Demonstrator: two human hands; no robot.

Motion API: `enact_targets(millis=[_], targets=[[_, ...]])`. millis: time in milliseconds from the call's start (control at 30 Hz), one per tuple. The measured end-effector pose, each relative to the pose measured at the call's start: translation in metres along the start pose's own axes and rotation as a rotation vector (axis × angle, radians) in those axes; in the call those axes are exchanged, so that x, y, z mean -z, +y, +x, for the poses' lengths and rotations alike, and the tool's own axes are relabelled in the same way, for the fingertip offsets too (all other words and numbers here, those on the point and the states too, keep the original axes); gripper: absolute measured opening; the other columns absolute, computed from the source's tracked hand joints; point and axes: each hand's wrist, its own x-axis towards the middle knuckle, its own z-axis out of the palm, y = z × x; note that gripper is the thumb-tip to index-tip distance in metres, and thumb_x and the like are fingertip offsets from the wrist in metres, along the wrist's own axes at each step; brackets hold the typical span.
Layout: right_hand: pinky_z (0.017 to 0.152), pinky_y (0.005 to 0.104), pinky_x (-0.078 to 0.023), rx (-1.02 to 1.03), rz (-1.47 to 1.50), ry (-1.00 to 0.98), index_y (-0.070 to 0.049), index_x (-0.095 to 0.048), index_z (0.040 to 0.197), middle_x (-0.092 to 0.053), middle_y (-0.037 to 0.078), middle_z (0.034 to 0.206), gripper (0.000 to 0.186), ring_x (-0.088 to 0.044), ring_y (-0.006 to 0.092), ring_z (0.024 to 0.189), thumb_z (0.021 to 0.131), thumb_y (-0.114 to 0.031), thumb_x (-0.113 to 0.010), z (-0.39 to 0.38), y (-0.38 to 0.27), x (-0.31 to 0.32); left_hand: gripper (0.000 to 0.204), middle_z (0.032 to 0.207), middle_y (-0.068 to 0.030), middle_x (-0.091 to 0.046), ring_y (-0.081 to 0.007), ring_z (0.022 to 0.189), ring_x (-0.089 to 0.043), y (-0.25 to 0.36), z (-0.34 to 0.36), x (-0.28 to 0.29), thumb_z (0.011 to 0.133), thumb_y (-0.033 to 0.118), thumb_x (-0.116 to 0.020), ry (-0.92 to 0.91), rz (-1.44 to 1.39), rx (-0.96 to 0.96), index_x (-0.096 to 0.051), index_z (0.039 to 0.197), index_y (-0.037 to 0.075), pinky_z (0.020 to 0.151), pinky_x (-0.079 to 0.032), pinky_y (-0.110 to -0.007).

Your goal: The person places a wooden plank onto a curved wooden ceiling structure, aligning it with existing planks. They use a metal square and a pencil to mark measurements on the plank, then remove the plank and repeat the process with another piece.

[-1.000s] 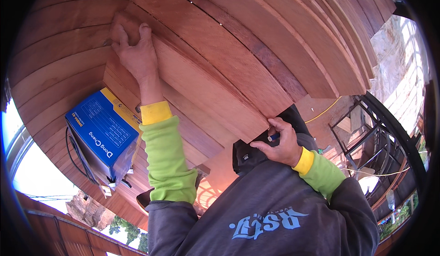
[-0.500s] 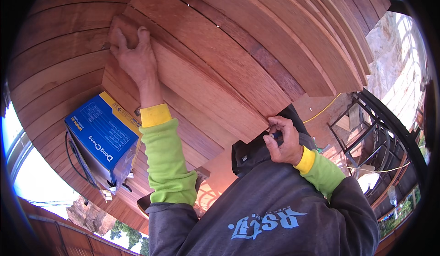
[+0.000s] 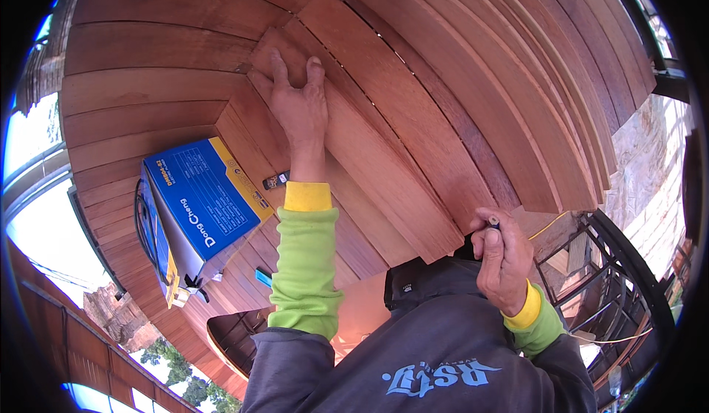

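- Sweatshirt [image 3: 473, 335], dark with pale blue lettering, fills the space nearest me; green sleeves [image 3: 306, 265] with yellow cuffs show along my forearms.
- Close in, my right hand [image 3: 507, 258] is curled tight, thumb against fingers, around a short dark pencil [image 3: 493, 223] whose blunt end points up. It sits just beside the near end of the board, and I cannot tell whether any finger touches the wood.
- The pale reddish board [image 3: 384, 180] runs slantwise from that near end to my other hand, lying alongside darker planks [image 3: 443, 154]. I judge it placed but not fixed: no fastening shows in its face, and I can make out no pencil line. Any marking or fixing appears left undone.
- Further out, my left hand [image 3: 299, 110] rests on the board's far end, thumb and forefinger spread wide apart, steadying more than clasping, as I judge it. The lower fingers are too hidden to read.
- Left of that wrist lie a small black device [image 3: 276, 180] and a blue box [image 3: 210, 199] with a yellow edge, both on planking.
- Beyond, the darker planks lie side by side with thin gaps at their seams; stepped boards [image 3: 517, 110] overlap to the right.
- Farthest right, a black metal frame [image 3: 639, 261] curves past.
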Motion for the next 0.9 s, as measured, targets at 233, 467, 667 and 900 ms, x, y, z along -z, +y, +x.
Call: enact_targets(millis=[233, 467, 667, 900], targets=[[0.053, 0.0196, -0.041, -0.182, 0.433, -0.219, 0.006, -0.054, 0.114, -0.061, 0.008, 0.087, 0.025, -0.051, 0.0060, 0.066, 0.102, -0.014, -0.044, 0.112, -0.023, -0.036, 0.054, 0.149, -0.0384, -0.018, -0.0460, 0.143, -0.017, -0.009, 0.001, -0.005, 0.101, 0.032, -0.046, 0.022, -0.001, -0.052, -0.041, 0.142, -0.002, 0.117, -0.019, -0.040], [0.062, 0.0233, -0.049, -0.232, 0.681, -0.312, 0.000, -0.056, 0.110, -0.065, 0.010, 0.090, 0.021, -0.057, 0.0102, 0.072, 0.100, -0.018, -0.050, 0.159, -0.027, -0.063, 0.049, 0.145, -0.0436, -0.021, -0.0514, 0.139, -0.020, 0.005, 0.000, 0.001, 0.099, 0.023, -0.049, 0.011, -0.026, 0.004, -0.041, 0.142, -0.001, 0.115, -0.023, -0.044], [0.052, 0.0210, -0.041, 0.045, 0.460, -0.137, -0.003, -0.061, 0.103, -0.064, 0.004, 0.084, 0.024, -0.052, 0.0060, 0.065, 0.098, -0.026, -0.057, 0.211, -0.039, -0.092, 0.049, 0.146, -0.0415, -0.023, -0.0512, 0.139, -0.021, 0.005, 0.000, 0.002, 0.099, 0.019, -0.050, 0.026, -0.037, -0.016, -0.041, 0.142, -0.002, 0.114, -0.024, -0.044], [0.046, 0.0221, -0.046, 0.175, 0.597, 0.038, 0.001, -0.063, 0.095, -0.062, 0.001, 0.070, 0.015, -0.057, 0.0063, 0.056, 0.094, -0.014, -0.062, 0.275, -0.025, -0.152, 0.048, 0.143, -0.0433, -0.025, -0.0524, 0.138, -0.022, 0.000, 0.000, 0.000, 0.098, 0.019, -0.051, 0.055, -0.024, -0.044, -0.042, 0.140, -0.001, 0.113, -0.026, -0.044]])
